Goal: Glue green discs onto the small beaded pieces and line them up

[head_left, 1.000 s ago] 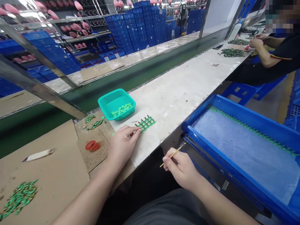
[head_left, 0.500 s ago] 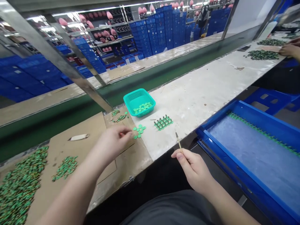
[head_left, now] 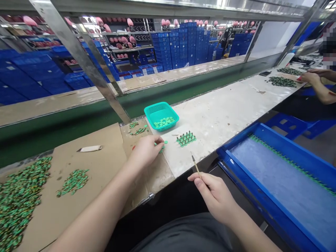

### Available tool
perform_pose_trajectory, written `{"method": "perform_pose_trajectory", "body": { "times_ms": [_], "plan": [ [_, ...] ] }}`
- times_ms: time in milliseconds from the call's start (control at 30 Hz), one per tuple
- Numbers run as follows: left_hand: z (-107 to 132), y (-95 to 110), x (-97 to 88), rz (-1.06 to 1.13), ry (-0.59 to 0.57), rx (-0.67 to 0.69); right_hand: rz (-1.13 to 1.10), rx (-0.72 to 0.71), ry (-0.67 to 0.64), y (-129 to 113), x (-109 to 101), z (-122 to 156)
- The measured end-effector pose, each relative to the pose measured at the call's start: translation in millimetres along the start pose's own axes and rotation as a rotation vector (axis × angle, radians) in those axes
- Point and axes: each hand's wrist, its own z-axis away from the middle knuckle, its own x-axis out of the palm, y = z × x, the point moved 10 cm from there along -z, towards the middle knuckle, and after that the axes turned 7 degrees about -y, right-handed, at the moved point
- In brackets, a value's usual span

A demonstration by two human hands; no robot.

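Observation:
My left hand [head_left: 145, 151] rests on the bench edge with its fingers curled over a few loose green discs [head_left: 163, 143]; whether it grips one is hidden. A cluster of upright green pins [head_left: 186, 138] stands just right of it. Behind sits a teal basket [head_left: 161, 115] with green discs inside. My right hand [head_left: 214, 196] is low over my lap, closed on a thin wooden brush [head_left: 195, 164] that points up toward the bench.
Cardboard sheet [head_left: 78, 196] at left carries heaps of green parts [head_left: 18, 199] and a small pile [head_left: 73, 181]. A blue tray [head_left: 278, 182] with a row of green parts lies at right. Another person's hands [head_left: 312, 77] work at the far right. A green conveyor [head_left: 78, 115] runs behind.
The view swung left and steadied. My left hand moved from the pin cluster to the loose discs and now covers them. My right hand turned the brush upright.

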Motion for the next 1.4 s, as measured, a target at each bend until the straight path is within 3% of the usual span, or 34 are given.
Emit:
{"method": "perform_pose_trajectory", "body": {
  "times_ms": [167, 333, 500, 600, 700, 900, 1000, 1133, 1267, 1400],
  "plan": [
    [84.8, -35.9, -3.4, 0.076, 0.029, -0.033, 0.021, 0.06, -0.089, -6.1, 12.1, 5.0],
    [133.3, -63.2, 7.3, 0.05, 0.238, -0.045, -0.101, 0.144, -0.178, -6.0, 42.0, 2.6],
    [179.7, -83.7, 2.5, -0.028, 0.469, -0.016, -0.106, 0.186, -0.057, -3.0, 49.7, -0.6],
    [209.2, -93.3, 4.3, -0.114, 0.514, 0.018, -0.055, 0.121, 0.062, -4.3, 42.2, -5.3],
    [225.4, -100.7, 12.2, -0.165, 0.517, 0.041, -0.038, 0.024, 0.032, -9.9, 48.5, -20.0],
    [235.5, -109.1, 15.2, -0.238, 0.511, 0.103, -0.178, -0.117, -0.149, -41.3, 72.8, -53.2],
    [233.8, -105.8, 12.2, -0.25, 0.511, 0.122, -0.163, -0.173, -0.101, -54.2, 69.5, -63.7],
    [209.3, -80.8, 13.9, -0.143, 0.507, 0.187, -0.104, -0.203, 0.083, -54.5, 54.3, -77.0],
    [171.4, -49.4, 24.3, -0.073, 0.458, 0.274, -0.151, -0.178, 0.051, -46.4, 60.5, -93.8],
    [158.7, -47.3, 26.3, -0.089, 0.473, 0.264, -0.108, -0.144, 0.047, -42.9, 65.4, -104.6]
  ]
}}
